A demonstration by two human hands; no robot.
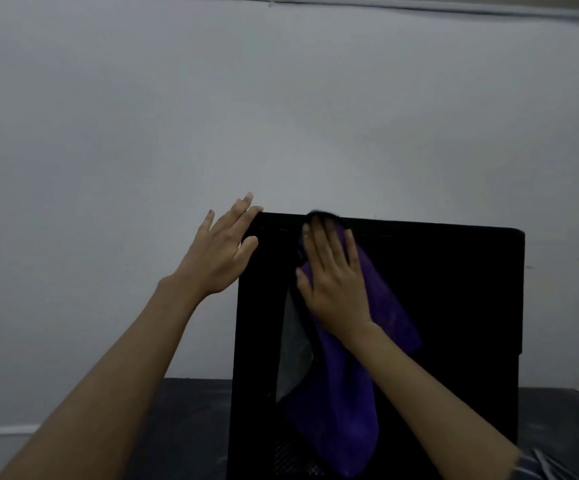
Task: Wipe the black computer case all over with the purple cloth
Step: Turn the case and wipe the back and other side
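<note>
The black computer case (454,306) stands upright in the middle and right of the view. The purple cloth (343,393) hangs down its near face. My right hand (333,282) lies flat on the cloth with straight fingers, pressing it against the case near the top edge. My left hand (222,251) rests with straight fingers against the case's upper left corner. The cloth's top end is dark and blurred above my right fingertips.
A dark table surface (191,420) carries the case. A plain pale wall (246,116) fills the background, with a white skirting strip (4,429) at the lower left. A striped sleeve (551,469) shows at the bottom right.
</note>
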